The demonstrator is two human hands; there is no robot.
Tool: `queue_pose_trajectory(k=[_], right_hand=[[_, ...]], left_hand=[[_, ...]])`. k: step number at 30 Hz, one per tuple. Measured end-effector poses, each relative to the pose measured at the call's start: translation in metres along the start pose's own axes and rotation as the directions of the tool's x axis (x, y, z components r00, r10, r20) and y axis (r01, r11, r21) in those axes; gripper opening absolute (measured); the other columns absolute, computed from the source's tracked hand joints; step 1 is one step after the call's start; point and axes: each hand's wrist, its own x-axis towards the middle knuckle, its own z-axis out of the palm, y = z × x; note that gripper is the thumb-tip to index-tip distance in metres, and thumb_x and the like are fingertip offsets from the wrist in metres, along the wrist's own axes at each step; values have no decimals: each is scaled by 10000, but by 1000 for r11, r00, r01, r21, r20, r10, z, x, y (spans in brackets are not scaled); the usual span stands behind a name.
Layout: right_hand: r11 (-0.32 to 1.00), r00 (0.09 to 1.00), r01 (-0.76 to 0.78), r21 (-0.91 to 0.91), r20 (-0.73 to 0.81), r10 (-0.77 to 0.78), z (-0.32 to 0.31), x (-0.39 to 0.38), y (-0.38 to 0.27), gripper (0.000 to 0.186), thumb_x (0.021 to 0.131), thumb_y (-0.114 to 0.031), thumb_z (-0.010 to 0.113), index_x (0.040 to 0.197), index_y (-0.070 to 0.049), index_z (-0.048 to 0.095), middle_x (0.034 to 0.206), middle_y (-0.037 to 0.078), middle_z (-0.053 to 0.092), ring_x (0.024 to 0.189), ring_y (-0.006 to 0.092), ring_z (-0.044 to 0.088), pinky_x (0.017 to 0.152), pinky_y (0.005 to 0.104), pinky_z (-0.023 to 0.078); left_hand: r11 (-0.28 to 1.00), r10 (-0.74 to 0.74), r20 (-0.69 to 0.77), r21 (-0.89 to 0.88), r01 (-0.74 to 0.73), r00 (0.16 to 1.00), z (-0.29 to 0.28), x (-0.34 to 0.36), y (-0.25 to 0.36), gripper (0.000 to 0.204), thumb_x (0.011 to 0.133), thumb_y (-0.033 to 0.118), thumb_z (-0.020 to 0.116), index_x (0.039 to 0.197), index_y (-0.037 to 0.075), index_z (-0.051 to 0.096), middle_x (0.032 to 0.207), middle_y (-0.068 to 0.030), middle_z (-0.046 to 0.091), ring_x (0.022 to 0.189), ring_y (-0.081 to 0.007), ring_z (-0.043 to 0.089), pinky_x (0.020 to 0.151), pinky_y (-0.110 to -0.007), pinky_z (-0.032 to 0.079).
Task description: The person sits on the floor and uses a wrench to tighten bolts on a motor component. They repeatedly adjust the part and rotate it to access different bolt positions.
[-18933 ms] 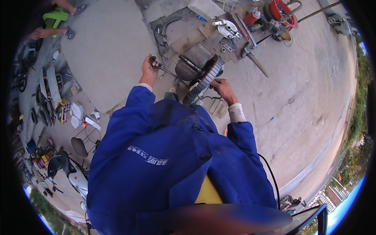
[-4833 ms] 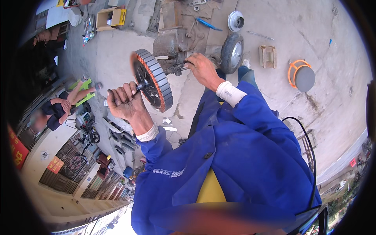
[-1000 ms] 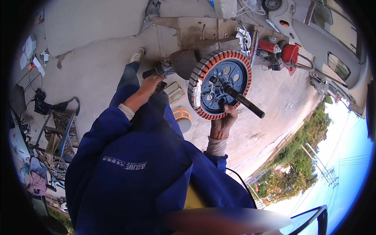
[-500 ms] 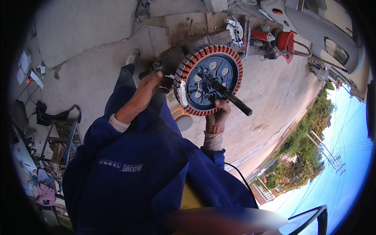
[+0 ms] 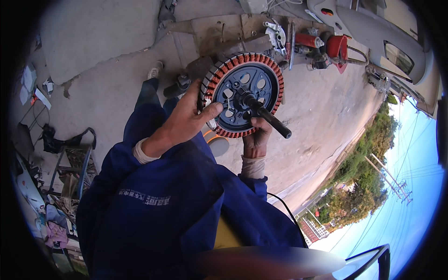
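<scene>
A round motor stator (image 5: 237,118) is held up before me, tilted, with copper windings round its rim and a dark blue centre with holes. From its middle a black shaft (image 5: 270,119) sticks out towards the lower right. My left hand (image 5: 183,119) grips the left edge, its thumb on the face near a white patch on the windings and its other fingers mostly hidden behind. Under the lower edge, my right hand (image 5: 256,137) grasps the stator, thumb in front by the hub; the rest of its fingers are out of sight.
Beyond the stator stands a metal bench (image 5: 205,35) with a silver metal part (image 5: 276,37), a red can (image 5: 308,41) and a red tool (image 5: 337,49). An orange-edged grey round object (image 5: 218,145) is below. A metal frame with scrap (image 5: 72,168) stands left.
My left hand, which was at the stator's outer left side, has come round onto its rim with the thumb across the face. The stator has shifted slightly left.
</scene>
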Motion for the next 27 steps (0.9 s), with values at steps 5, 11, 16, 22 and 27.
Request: queue_pose_trajectory(k=[5, 11, 16, 22, 27], right_hand=[[991, 995, -37, 130, 100, 24, -23, 8, 3, 320, 717, 69, 687, 1036, 42, 709, 986, 185, 734, 919, 314, 736, 896, 425, 619], [997, 996, -7, 80, 93, -1, -20, 8, 2, 354, 710, 66, 667, 1062, 45, 692, 990, 163, 725, 914, 297, 728, 897, 417, 618], [999, 999, -29, -13, -42, 29, -2, 0, -3, 371, 694, 61, 630, 1063, 43, 662, 943, 112, 700, 905, 241, 705, 902, 386, 615], [1000, 1000, -6, -21, -31, 5, -21, -16, 2, 372, 695, 57, 658, 1066, 32, 664, 998, 143, 716, 947, 270, 723, 923, 418, 619], [998, 999, -46, 42, 1, 46, -31, -46, 3, 390, 731, 48, 651, 1121, 52, 672, 1034, 156, 725, 974, 280, 723, 942, 402, 601]], left_hand=[[996, -13, 41, 88, 9, 999, 0, 0, 3, 516, 992, 183, 667, 1367, -63, 412, 1196, -134, 628, 1094, -177, 600, 970, -338, 494], [995, 1, 35, 100, -4, 999, 0, 1, 4, 531, 987, 203, 667, 1371, -63, 414, 1202, -144, 626, 1102, -190, 598, 978, -347, 489], [991, 18, 22, 132, -21, 1000, 0, 1, -1, 517, 989, 180, 649, 1379, -63, 410, 1227, -153, 615, 1134, -192, 585, 1011, -353, 469], [996, -28, 11, 84, 27, 1000, 2, -6, -11, 503, 988, 158, 640, 1381, -61, 416, 1231, -139, 617, 1136, -186, 584, 1013, -348, 468], [991, -130, 19, 29, 130, 991, 7, -21, -10, 428, 1012, 187, 641, 1324, -68, 497, 1183, -108, 647, 1111, -148, 589, 998, -326, 476]])
